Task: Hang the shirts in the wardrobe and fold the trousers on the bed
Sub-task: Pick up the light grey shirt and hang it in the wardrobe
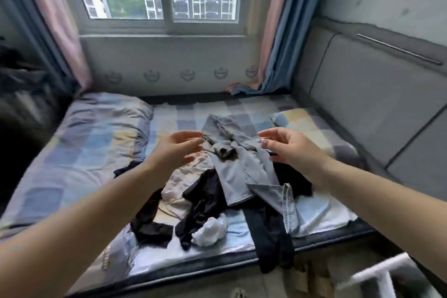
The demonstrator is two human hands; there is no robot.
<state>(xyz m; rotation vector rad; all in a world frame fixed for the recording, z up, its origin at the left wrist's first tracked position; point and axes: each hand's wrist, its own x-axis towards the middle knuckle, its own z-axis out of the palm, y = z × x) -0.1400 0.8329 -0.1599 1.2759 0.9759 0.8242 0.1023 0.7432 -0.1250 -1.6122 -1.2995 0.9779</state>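
Two hands, the left hand and right hand, hover with loose fingers, each grip empty, either side of a crumpled grey garment topping the heap on the bed. It looks soft, light and floppy. I'd take it by the bunched upper edge between the hands.

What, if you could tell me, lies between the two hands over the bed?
In the head view, the crumpled top of a grey garment lies between the left hand and right hand, on the clothes pile.
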